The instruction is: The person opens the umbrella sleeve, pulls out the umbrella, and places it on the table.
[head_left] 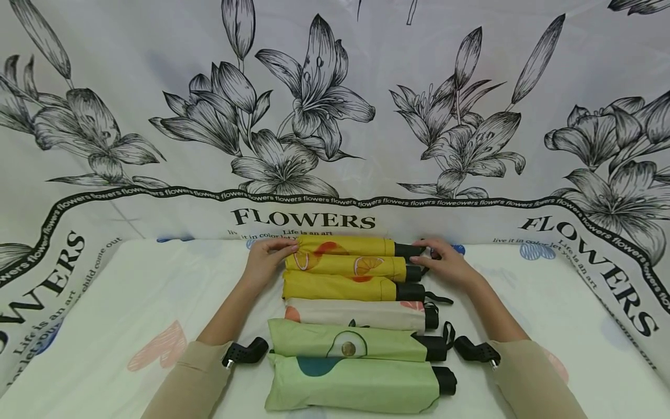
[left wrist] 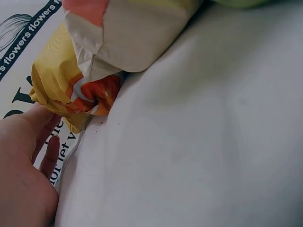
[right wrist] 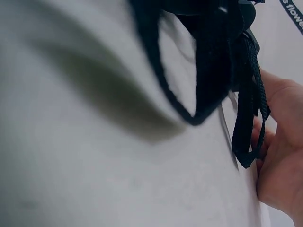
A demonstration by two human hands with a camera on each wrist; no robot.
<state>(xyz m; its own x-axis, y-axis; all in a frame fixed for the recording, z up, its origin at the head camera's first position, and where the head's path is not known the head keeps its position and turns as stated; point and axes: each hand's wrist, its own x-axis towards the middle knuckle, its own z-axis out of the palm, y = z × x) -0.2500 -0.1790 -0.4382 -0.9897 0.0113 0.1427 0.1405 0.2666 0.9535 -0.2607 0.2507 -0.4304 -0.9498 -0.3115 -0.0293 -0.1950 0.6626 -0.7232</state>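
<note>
Left hand (head_left: 266,258): at the left end of the farthest umbrella (head_left: 361,245).
Right hand (head_left: 447,263): at its handle (head_left: 405,250), right end.
Other five umbrellas (head_left: 361,314): side by side, from between the hands to between the sleeves (head_left: 191,375).
Cloth (head_left: 214,279): under the umbrellas.
Backdrop (head_left: 377,169): behind both hands.

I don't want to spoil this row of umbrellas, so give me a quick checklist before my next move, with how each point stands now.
1. Left hand at the left end of the farthest umbrella: ok, touching it.
2. Right hand by that umbrella's handle end: ok.
3. Firm grip by both hands: cannot tell.
4. Handles all facing right: ok.
5. Colours grouped: ok, three yellow umbrellas farthest, then the beige umbrella, then two green umbrellas nearest.
6. Straps tucked in: not ok, the nearest yellow umbrella's sticks out.
</note>
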